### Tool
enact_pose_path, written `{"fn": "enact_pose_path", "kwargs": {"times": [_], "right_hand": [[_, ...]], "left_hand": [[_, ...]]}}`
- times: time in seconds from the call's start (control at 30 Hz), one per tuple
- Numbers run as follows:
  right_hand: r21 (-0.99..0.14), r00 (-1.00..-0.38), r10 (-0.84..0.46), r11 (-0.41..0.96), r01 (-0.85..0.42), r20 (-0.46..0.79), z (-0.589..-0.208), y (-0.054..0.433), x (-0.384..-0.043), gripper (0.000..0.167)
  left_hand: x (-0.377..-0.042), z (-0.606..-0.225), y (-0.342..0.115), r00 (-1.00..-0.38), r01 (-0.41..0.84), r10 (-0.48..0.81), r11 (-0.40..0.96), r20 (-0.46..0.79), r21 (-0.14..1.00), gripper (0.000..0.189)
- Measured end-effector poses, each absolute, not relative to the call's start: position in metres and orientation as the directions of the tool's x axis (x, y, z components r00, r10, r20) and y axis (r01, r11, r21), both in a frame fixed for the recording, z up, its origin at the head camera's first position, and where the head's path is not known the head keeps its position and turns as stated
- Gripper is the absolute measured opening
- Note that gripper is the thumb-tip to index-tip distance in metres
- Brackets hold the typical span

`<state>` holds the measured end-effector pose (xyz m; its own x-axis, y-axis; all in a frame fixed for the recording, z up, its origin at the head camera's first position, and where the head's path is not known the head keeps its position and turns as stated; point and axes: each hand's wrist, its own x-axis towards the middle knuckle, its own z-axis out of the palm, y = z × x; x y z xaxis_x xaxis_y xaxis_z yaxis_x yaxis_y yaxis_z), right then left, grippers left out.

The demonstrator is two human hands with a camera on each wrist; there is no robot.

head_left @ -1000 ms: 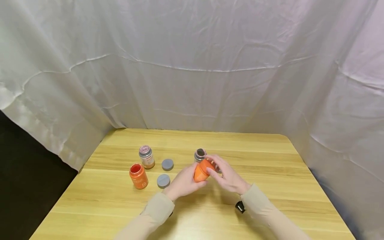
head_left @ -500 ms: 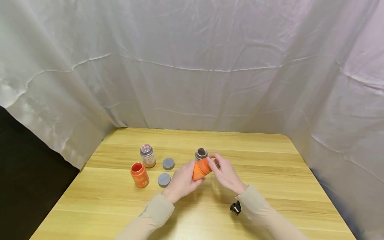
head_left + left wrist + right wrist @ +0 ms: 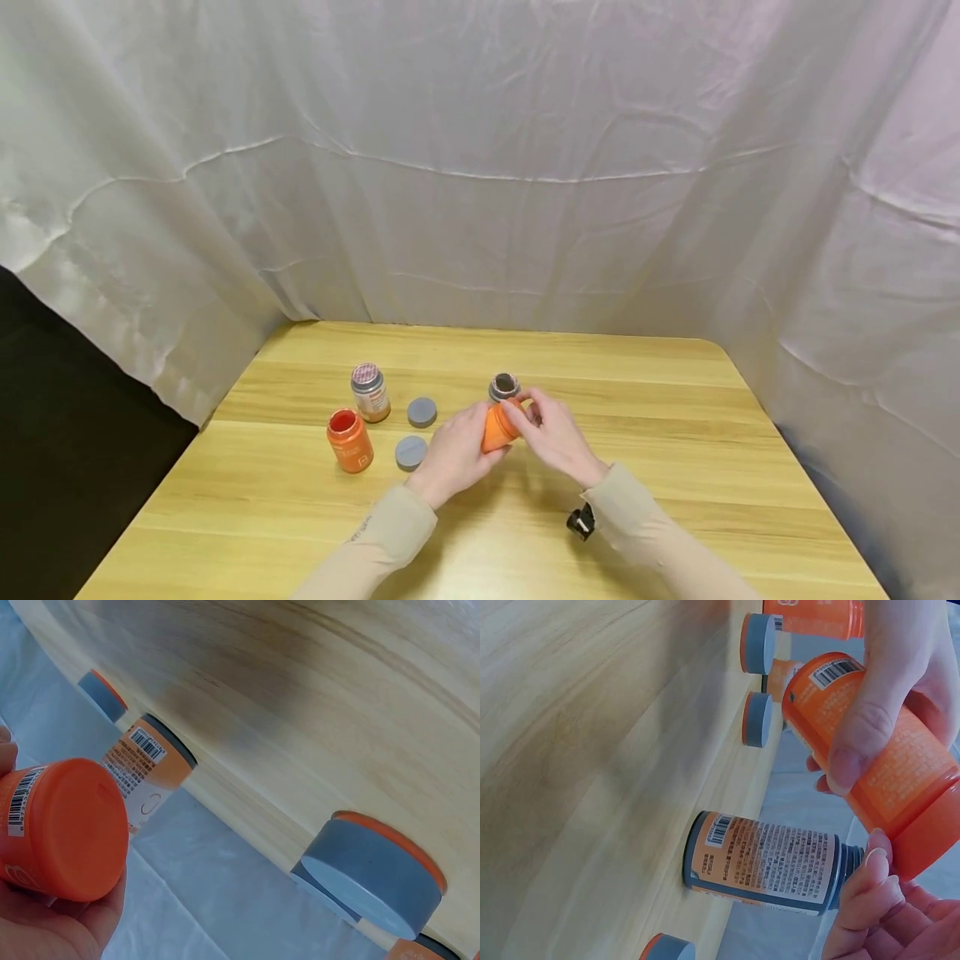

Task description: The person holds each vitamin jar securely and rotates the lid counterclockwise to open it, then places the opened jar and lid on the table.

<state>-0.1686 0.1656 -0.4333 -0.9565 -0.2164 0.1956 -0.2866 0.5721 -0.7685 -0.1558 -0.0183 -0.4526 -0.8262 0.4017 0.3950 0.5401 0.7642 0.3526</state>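
Note:
In the head view, my left hand (image 3: 454,454) grips an orange jar (image 3: 498,430) above the table, its mouth end tilted toward the right. The right wrist view shows the left thumb along the label and an orange lid (image 3: 930,836) on the jar. My right hand (image 3: 557,437) holds that lid with curled fingertips and thumb. Just behind the hands stands a grey-necked jar (image 3: 503,387) without a lid, its lower part hidden. From the left wrist view, the held jar's smooth base (image 3: 84,829) faces the camera.
A lidless orange jar (image 3: 349,442) and a grey-necked jar with a patterned seal (image 3: 371,393) stand on the left. Two grey lids (image 3: 410,452) lie near them. Another grey lid (image 3: 669,949) lies beside the middle jar. Curtains enclose the wooden table (image 3: 637,533).
The right hand's fingers have shifted around the lid, and its wrist has moved slightly left. The left hand keeps its hold, with the jar turned slightly. Standing jars and loose lids stay put.

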Motion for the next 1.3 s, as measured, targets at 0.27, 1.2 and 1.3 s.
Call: {"fn": "enact_pose_path", "kwargs": {"times": [0.27,1.2,1.3], "right_hand": [[-0.781,-0.960,-0.206,0.561,-0.273,0.188,-0.434,0.161,-0.166,0.027],[-0.738,-0.917,-0.297,0.550,-0.392,0.266,-0.435,0.168,-0.164,0.022],[-0.730,-0.906,-0.316,0.542,-0.416,0.281,-0.435,0.171,-0.164,0.021]], "left_hand": [[-0.157,-0.454,-0.024,-0.811,0.566,0.446,0.761,0.379,0.317,0.050],[-0.155,-0.454,-0.024,-0.798,0.589,0.473,0.745,0.375,0.315,0.053],[-0.156,-0.454,-0.021,-0.800,0.591,0.479,0.735,0.362,0.333,0.052]]}}
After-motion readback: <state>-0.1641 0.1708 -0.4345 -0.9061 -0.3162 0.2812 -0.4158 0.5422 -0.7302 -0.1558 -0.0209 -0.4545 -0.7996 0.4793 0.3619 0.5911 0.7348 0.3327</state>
